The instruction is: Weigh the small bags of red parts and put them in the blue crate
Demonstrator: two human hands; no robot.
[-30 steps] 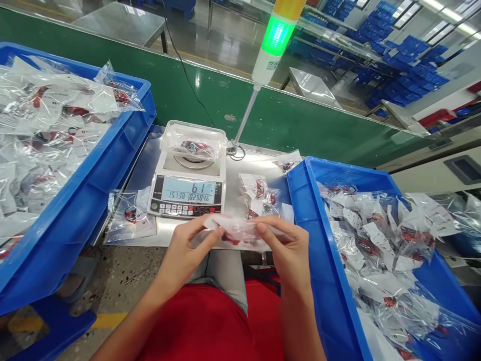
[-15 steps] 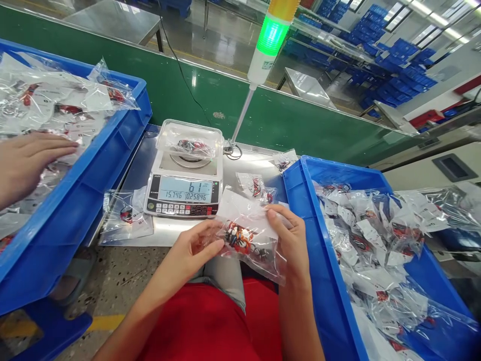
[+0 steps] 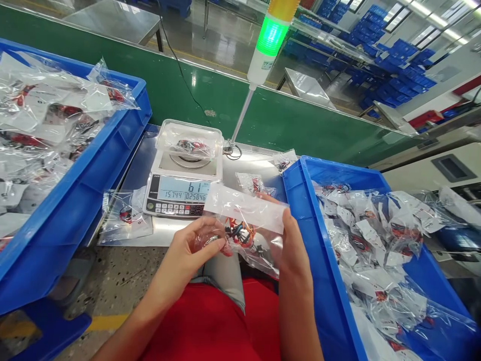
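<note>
Between my two hands is a clear plastic bag with a white label strip, holding red, orange, black and white wires with connectors. My left hand pinches its left side between thumb and fingers. At its right edge, my right hand grips the bag; some of its fingers are hidden behind the plastic. Just beyond stands a digital counting scale reading 61, with another bag of wires on its pan. More small bags lie on the metal table, one left of the scale and one behind my right hand.
Blue bins full of similar bags flank me, one at the left and one at the right. A signal lamp on a pole glows green behind the scale. A green partition runs along the back.
The bag in my hands has turned, its label strip now lying more across the top, and my right hand has shifted its hold. Another person's hand has left the left bin.
</note>
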